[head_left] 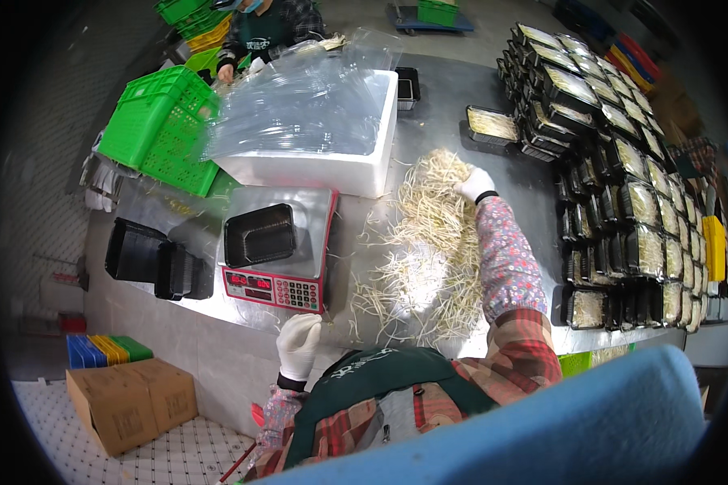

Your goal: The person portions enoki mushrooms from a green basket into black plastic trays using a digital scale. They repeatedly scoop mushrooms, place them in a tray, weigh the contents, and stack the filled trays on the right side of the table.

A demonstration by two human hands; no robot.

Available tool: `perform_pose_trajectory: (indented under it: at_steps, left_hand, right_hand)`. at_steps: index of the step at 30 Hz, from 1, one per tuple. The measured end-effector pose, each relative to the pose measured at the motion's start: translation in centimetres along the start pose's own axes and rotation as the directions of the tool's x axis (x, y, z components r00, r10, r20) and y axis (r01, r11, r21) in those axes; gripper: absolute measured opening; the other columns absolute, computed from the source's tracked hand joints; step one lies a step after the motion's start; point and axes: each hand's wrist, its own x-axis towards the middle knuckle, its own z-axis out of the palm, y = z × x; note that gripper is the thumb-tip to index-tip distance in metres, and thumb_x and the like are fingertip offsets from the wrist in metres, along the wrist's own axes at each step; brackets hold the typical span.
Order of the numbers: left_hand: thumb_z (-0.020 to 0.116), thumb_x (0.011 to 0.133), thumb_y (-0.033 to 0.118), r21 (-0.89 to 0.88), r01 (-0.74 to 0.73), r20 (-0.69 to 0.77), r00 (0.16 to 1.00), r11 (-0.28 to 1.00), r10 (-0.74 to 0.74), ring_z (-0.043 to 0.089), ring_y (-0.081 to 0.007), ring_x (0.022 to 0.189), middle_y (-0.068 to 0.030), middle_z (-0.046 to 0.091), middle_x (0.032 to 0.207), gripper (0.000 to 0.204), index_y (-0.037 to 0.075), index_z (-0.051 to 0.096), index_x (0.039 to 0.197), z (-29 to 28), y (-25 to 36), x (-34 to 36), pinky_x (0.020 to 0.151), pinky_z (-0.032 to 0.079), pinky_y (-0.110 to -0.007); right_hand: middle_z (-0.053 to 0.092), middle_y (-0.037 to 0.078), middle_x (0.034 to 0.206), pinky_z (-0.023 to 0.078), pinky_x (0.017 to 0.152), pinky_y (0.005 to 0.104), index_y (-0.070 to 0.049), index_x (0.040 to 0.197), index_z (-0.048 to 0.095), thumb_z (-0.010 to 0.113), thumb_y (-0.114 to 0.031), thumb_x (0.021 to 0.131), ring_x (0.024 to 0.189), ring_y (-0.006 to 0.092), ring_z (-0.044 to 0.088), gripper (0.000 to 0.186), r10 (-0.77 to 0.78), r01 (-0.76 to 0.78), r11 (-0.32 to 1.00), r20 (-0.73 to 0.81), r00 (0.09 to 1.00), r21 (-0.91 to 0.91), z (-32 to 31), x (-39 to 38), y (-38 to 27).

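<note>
Touching bean sprouts [433,212] — right hand [477,186], fingers' grip unclear, left hand [298,343] near scale [310,234] — fingers relaxed

place: food-packing workshop | loose sprouts [433,202] | weighing scale [309,257] | stacked filled trays [630,158] | crate [170,133]

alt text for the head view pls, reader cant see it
A white-gloved right hand touches pale sprouts heaped on a metal table; the gloved left hand is near a red scale bearing a black tray. Filled trays are stacked at right; a co-worker is upper left.
</note>
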Motion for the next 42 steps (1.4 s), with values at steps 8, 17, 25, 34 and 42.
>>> perform_pose_trajectory:
  at_steps: [8, 17, 25, 34, 42]
  left_hand:
    - [0.064, 0.089, 0.008, -0.131, 0.170, 0.532, 0.843, 0.977, -0.076, 0.065, -0.0196, 0.102, -0.0113, 0.069, 0.108, 0.023, 0.002, 0.068, 0.112, 4.3, -3.2, -1.1, 0.091, 0.049, -0.030]
    - [0.063, 0.091, 0.012, -0.143, 0.247, 0.683, 0.725, 0.958, -0.085, 0.065, -0.0176, 0.103, -0.0100, 0.069, 0.108, 0.025, 0.003, 0.067, 0.114, 5.4, -4.6, 0.5, 0.091, 0.049, -0.030]
    - [0.065, 0.092, 0.016, -0.207, 0.152, 0.729, 0.683, 0.966, 0.049, 0.066, -0.0210, 0.100, -0.0124, 0.069, 0.108, 0.027, 0.004, 0.066, 0.115, 5.8, -3.6, 1.2, 0.087, 0.050, -0.030]
    - [0.056, 0.094, 0.021, -0.331, -0.202, 0.730, 0.564, 0.922, 0.386, 0.058, -0.0326, 0.107, -0.0128, 0.062, 0.119, 0.034, 0.005, 0.061, 0.124, 10.0, -4.7, 1.4, 0.095, 0.046, -0.039]
    - [0.055, 0.090, 0.039, 0.030, -0.722, 0.614, 0.559, 0.691, 0.557, 0.041, -0.0343, 0.130, -0.0145, 0.050, 0.137, 0.056, 0.005, 0.051, 0.134, 20.3, -2.0, 2.9, 0.114, 0.024, -0.053]
  right_hand:
    - [0.072, 0.013, 0.105, 0.051, 0.089, 0.0291, 0.002, 0.117, 0.062, 0.077, -0.005, 0.066, 0.096, 0.0158, 0.067, 0.054, -0.253, 0.355, 0.850, -0.291, 0.923, 0.389, -8.7, -7.8, -0.5]
    - [0.067, 0.005, 0.113, 0.048, 0.092, 0.0274, 0.004, 0.126, 0.057, 0.075, 0.001, 0.064, 0.100, 0.0116, 0.061, 0.065, -0.145, 0.226, 0.674, -0.174, 0.974, 0.703, -7.7, -19.4, -3.6]
    - [0.071, 0.006, 0.100, 0.051, 0.084, 0.0290, 0.004, 0.110, 0.064, 0.075, -0.006, 0.067, 0.090, 0.0138, 0.064, 0.046, -0.072, 0.051, 0.897, 0.032, 0.997, 0.439, 0.7, -23.5, -1.7]
    - [0.038, 0.017, 0.150, 0.034, 0.109, 0.0484, -0.014, 0.155, 0.017, 0.086, -0.052, 0.061, 0.136, 0.0351, 0.038, 0.124, 0.039, 0.110, 0.892, 0.318, 0.947, -0.439, 6.3, -25.0, -4.1]
    - [0.058, 0.024, 0.128, 0.043, 0.103, 0.0444, 0.000, 0.145, 0.039, 0.063, -0.070, 0.078, 0.123, 0.0375, 0.053, 0.100, -0.059, 0.119, 0.939, 0.188, 0.980, -0.323, 3.4, -18.9, -4.2]
